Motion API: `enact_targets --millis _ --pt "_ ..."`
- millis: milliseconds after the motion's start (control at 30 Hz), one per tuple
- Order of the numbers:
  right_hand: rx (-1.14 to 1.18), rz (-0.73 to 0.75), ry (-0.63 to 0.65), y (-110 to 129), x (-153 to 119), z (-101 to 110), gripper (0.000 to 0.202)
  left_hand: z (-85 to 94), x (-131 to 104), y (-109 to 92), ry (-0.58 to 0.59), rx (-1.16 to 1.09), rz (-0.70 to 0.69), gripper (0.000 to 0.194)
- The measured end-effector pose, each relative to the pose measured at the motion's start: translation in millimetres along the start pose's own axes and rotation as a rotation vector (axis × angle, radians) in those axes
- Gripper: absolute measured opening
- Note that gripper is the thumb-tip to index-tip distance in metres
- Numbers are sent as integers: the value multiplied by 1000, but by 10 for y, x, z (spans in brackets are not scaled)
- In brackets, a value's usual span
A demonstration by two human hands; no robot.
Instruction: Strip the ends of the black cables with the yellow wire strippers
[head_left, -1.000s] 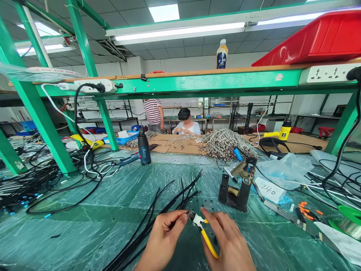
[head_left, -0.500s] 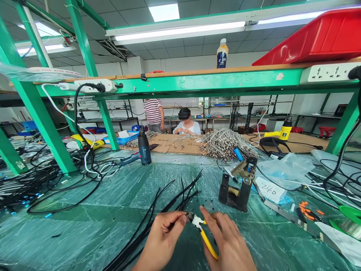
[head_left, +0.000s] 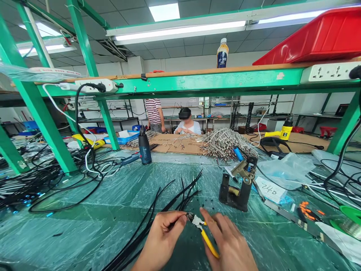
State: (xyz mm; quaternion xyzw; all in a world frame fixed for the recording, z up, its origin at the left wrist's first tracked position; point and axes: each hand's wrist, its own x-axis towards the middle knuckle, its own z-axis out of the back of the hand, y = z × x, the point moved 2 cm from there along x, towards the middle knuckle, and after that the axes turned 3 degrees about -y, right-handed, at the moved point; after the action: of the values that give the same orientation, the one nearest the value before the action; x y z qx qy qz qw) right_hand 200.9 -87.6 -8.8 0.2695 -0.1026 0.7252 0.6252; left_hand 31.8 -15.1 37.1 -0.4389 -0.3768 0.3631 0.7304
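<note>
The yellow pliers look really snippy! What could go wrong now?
The jaws of the yellow-handled pliers in the right hand are close to the left hand's fingers, so a slip might nip skin. The small dark piece in those fingers could drop and be hard to spot. The loose black strands beside the left hand might get dragged.

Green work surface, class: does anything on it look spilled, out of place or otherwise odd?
Orange bits lie scattered left of the wire spool, as if spilled, and black cables sprawl in a tangle at far left. No damage shows.
</note>
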Motion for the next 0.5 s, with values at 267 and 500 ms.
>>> enact_targets --millis 267,500 --pt "401 -231 100 44 -8 -149 56 0 29 72 7 -101 68 36" --pt "1146 -433 373 131 39 -52 49 7 19 70 -33 -174 124 32"
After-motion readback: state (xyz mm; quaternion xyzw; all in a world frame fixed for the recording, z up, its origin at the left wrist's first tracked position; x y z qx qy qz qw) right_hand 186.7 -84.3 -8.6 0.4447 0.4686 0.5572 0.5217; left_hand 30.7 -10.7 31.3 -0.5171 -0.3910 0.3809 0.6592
